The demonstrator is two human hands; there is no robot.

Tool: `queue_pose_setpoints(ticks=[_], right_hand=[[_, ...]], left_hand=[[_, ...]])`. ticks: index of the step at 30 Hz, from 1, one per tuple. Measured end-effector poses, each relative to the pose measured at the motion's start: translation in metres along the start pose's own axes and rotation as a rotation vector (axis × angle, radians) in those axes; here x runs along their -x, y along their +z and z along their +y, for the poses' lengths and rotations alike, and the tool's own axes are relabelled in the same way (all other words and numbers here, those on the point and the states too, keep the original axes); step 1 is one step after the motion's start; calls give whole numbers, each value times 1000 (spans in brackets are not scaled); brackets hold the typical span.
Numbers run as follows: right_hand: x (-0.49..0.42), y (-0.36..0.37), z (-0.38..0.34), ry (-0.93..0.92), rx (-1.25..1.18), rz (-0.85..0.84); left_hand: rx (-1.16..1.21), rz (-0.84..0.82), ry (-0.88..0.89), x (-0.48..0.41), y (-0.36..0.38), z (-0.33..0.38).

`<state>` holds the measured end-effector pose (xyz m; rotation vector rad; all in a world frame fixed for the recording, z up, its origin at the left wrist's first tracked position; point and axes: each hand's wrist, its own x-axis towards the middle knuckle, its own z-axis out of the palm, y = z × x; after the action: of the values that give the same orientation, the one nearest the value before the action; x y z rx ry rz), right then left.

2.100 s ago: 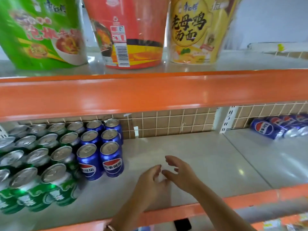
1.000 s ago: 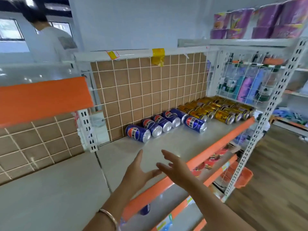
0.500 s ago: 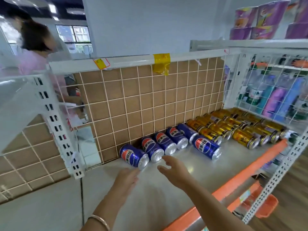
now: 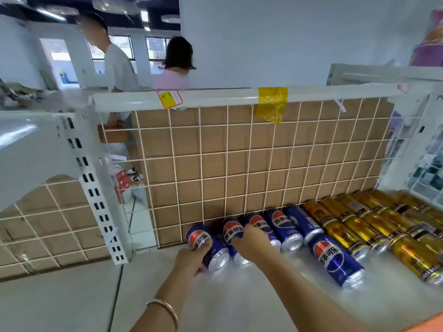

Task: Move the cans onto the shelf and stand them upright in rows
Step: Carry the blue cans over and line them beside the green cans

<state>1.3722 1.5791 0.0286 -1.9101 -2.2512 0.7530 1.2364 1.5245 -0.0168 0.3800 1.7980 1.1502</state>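
My left hand (image 4: 191, 258) grasps the leftmost blue can (image 4: 200, 238), which lies on its side at the shelf's (image 4: 239, 298) back edge. My right hand (image 4: 253, 244) curls over the next cans (image 4: 231, 230); which one it grasps, I cannot tell.

You see glossy metal on the blue cans (image 4: 335, 259) and gold cans (image 4: 412, 257), a smooth reflective shelf (image 4: 239, 305), a white-coated wire grid (image 4: 227, 153), matt brown cardboard (image 4: 239, 140), and a shiny metal bracelet (image 4: 167, 307).
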Motion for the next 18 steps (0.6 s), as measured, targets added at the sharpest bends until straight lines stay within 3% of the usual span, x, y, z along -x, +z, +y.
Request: queue_pose_setpoints(ticks=[6,10,12,16,18], right_hand=[[-18,-15,1,-100,198,-131],[-27,-24,-3,-127,162,-226],[-27,-23,-8,-151,131,-254],[-28,-13,-14,-172,171,-235],[-30,-10,-13,-151,161,-227]], left_hand=[[-51,-43,-32,-8,-2,4],[-354,-101,34,-4,-8,7],[-398,-100,21,-3,-10,8],[150,-240,-126,-10,-23,3],[290,-275,-140,-12,-28,1]])
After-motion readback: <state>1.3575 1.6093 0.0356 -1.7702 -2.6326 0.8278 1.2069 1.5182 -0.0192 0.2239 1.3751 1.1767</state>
